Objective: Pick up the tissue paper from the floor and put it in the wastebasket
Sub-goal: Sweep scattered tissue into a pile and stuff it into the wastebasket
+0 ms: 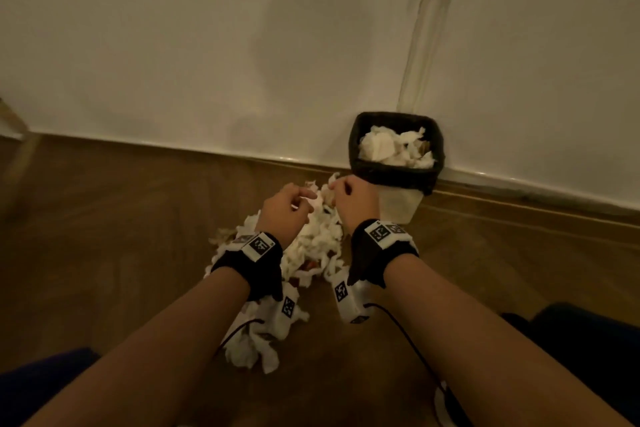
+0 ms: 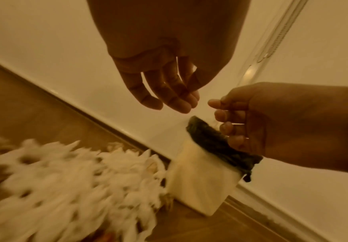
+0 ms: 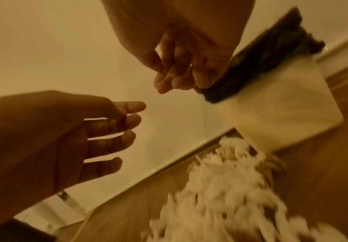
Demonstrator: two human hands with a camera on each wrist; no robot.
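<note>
A pile of white shredded tissue paper [image 1: 315,243] lies on the wooden floor, blurred in both wrist views [image 2: 55,180] [image 3: 220,188]. Beyond it to the right, against the wall, stands the white wastebasket [image 1: 398,206] with a black liner rim, and more tissue [image 1: 391,149] sits inside it. Both hands hover close together above the pile's far end. My left hand [image 1: 304,199] [image 2: 175,96] has relaxed, spread fingers and holds nothing. My right hand [image 1: 341,189] [image 3: 173,78] hangs just in front of the basket with loosely curled fingers, also empty.
A white wall with a baseboard [image 1: 173,149] runs behind the pile. A vertical strip [image 1: 419,45] runs up the wall above the basket. A wooden furniture leg [image 1: 20,149] stands far left. Dark blue knees [image 1: 588,340] flank my arms, and a black cable [image 1: 415,350] trails from my right wrist.
</note>
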